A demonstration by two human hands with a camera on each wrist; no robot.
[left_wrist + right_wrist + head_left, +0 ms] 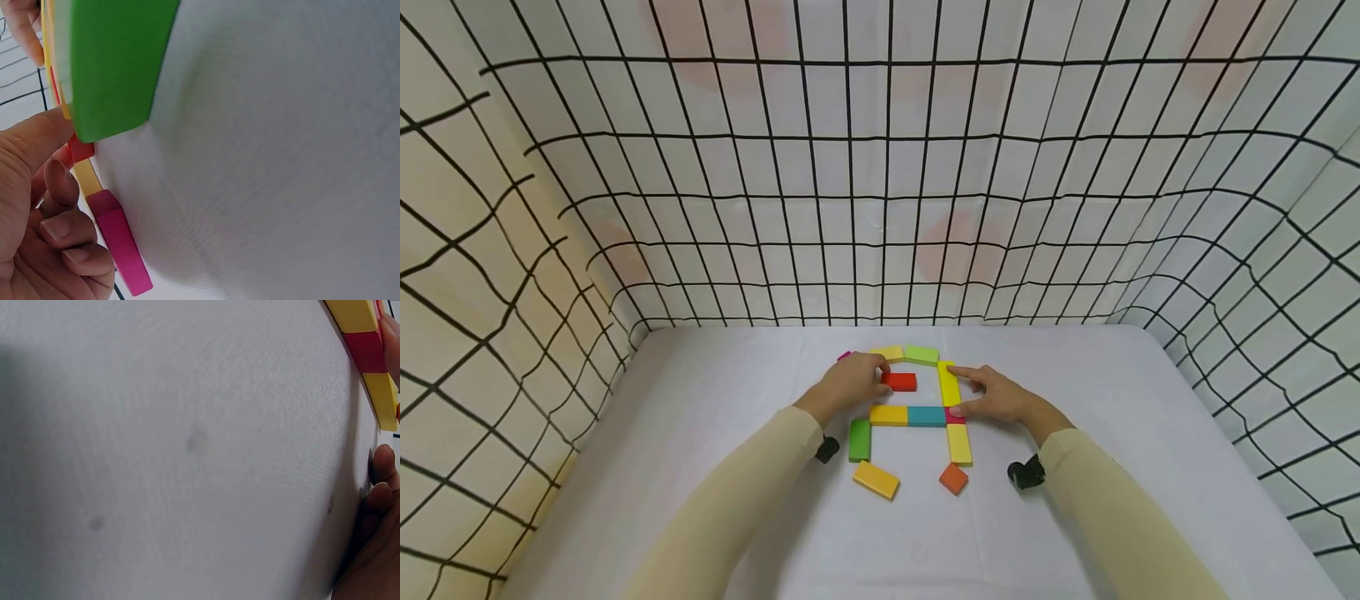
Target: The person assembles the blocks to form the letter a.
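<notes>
My left hand grips the left end of a red block between thumb and index finger; its other fingers curl loosely in the left wrist view. My right hand has its index finger on the upper end of an upright yellow block and its thumb on the small magenta block below. Left of the magenta block, a teal block and an orange-yellow block form a row. Above the red block lie a lime green block and a yellow block.
A green block and a tilted orange-yellow block lie at lower left. At lower right are a pale yellow block and an orange block. Another magenta block lies beyond my left hand. Black netting surrounds the white table.
</notes>
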